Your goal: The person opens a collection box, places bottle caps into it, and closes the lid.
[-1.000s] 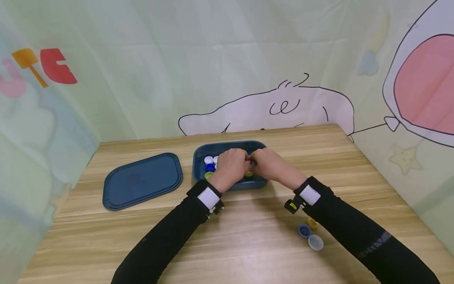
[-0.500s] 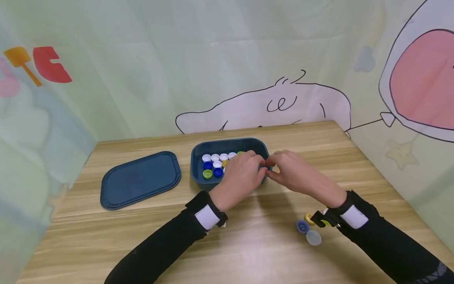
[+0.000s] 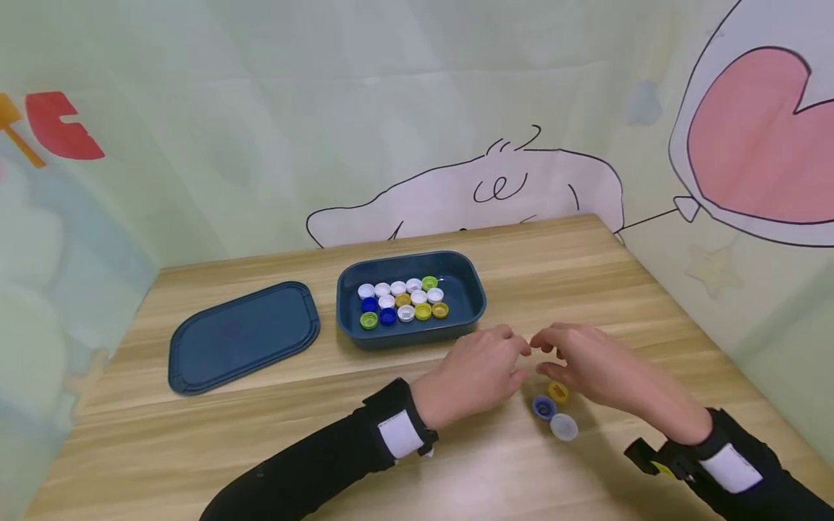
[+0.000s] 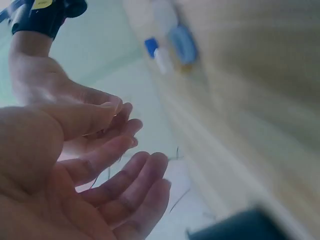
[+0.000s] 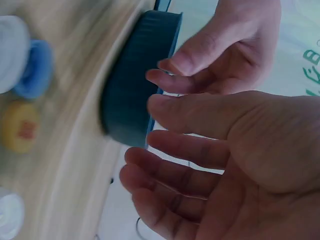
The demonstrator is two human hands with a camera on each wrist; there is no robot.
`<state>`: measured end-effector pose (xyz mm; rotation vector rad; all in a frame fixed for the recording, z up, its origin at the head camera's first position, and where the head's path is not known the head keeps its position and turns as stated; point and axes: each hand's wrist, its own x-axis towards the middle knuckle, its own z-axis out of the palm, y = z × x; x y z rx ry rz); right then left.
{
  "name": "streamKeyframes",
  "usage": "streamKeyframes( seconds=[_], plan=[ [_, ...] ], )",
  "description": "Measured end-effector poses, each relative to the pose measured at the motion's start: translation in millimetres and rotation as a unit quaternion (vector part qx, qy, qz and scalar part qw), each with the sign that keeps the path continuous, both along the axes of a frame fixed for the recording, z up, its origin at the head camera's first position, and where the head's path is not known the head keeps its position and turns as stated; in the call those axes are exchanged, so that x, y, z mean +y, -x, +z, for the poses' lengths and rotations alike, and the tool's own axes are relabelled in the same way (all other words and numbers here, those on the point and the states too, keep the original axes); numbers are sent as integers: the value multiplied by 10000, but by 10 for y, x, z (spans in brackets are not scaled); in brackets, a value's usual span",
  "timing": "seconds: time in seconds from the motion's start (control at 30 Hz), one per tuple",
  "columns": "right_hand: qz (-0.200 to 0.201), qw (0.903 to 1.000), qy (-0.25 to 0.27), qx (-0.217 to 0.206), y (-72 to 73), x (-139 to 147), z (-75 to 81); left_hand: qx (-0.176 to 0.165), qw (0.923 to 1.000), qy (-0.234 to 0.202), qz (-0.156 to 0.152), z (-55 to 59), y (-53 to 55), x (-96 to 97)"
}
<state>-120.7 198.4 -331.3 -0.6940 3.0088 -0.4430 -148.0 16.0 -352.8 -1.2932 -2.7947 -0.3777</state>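
Observation:
Both hands are over the table in front of the blue box, fingertips close together. My left hand (image 3: 472, 373) has relaxed fingers and holds nothing, as the left wrist view shows. With fingers loosely bent and nothing between them, my right hand (image 3: 599, 365) is just above a yellow bottle cap (image 3: 557, 392). Beside that cap lie a blue cap (image 3: 544, 407) and a whitish cap (image 3: 564, 428). Another white cap (image 5: 10, 212) shows in the right wrist view, hidden under the right hand in the head view.
The dark blue box (image 3: 417, 336) stands behind the hands. Rows of white, blue, green and yellow caps lie inside, mostly towards its left. Its flat blue lid (image 3: 244, 336) lies to the left. A printed cloth (image 3: 260, 145) hangs behind the table.
Both hands have left the box and moved right and towards the person, to the loose caps. The caps in the box are now uncovered.

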Motion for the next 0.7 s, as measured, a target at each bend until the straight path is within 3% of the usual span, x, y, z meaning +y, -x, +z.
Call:
streamKeyframes(
  seconds=[0.23, 0.43, 0.57, 0.7],
  plan=[
    [-105, 9996, -231, -107, -78, 182, -225, -603, 9982, -20, -2, -209, -13, 310],
    [-267, 9983, -515, 73, -123, 230, -412, -677, 9976, 134, 73, -326, 36, 428],
    [-405, 9978, -529, -21, -118, 218, -485, -663, 9973, 242, 204, -384, 74, 442],
    [-420, 9980, -464, 23, -106, 198, -549, -548, 9981, 236, 136, -433, 90, 449]
  ],
)
